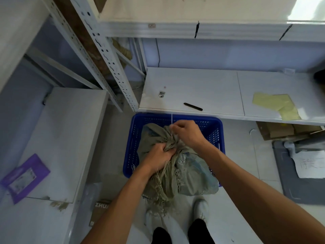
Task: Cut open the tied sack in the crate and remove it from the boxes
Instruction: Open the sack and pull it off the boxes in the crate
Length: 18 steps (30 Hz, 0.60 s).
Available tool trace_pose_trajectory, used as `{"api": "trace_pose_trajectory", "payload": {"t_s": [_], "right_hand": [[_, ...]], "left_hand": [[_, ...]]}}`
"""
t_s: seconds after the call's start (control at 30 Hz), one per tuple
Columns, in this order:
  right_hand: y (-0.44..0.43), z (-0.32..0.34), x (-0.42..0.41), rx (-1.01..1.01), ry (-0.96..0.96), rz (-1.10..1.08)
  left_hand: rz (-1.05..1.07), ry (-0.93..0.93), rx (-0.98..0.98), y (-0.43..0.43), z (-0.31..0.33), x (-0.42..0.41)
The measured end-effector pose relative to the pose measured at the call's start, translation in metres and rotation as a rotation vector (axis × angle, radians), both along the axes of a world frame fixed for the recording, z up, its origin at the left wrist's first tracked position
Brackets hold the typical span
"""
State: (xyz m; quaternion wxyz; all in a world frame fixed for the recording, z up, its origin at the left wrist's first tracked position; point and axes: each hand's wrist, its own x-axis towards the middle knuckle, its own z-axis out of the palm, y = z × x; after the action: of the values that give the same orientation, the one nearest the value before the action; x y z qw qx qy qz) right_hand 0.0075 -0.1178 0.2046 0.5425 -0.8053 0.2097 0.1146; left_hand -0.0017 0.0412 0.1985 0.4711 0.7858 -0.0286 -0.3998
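Clamping the bunched neck, left hand [158,154] fists the woven sack [193,175], which sits in the blue crate [130,152], draped over its near rim. Cloth looks limp, frayed, coarse; probably light, non-slip. Right hand [188,133] pinches a thin white string [171,120], pulled taut upward. Best hold: neck, below the tie.

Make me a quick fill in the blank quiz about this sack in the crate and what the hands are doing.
The grey-green sack sits in a ____ plastic crate.
The left hand grips the sack's bunched neck while the right hand pinches a thin white ____.
The slim black tool lies on the shelf, held by ____ hand.
Missing words: blue; string; neither.
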Motion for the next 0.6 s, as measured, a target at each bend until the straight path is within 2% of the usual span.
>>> {"api": "trace_pose_trajectory", "payload": {"t_s": [0.17, 0.3, 0.4, 0.5, 0.6], "right_hand": [[-0.006, 0.025, 0.027, 0.216, -0.066, -0.197], [-0.021, 0.032, 0.034, 0.201, -0.038, -0.213], [-0.033, 0.018, 0.023, 0.139, 0.071, -0.141], [-0.042, -0.004, -0.002, 0.041, 0.223, 0.032], [-0.046, -0.027, -0.034, 0.058, 0.398, 0.145]], "left_hand": [[-0.023, 0.019, -0.015, 0.002, -0.011, -0.017], [0.096, 0.079, 0.01, 0.001, -0.023, -0.019], [0.189, 0.099, -0.001, 0.0, -0.03, -0.011], [0.211, 0.093, 0.051, -0.001, -0.034, 0.001], [0.215, 0.101, 0.109, 0.001, -0.041, 0.008]]}}
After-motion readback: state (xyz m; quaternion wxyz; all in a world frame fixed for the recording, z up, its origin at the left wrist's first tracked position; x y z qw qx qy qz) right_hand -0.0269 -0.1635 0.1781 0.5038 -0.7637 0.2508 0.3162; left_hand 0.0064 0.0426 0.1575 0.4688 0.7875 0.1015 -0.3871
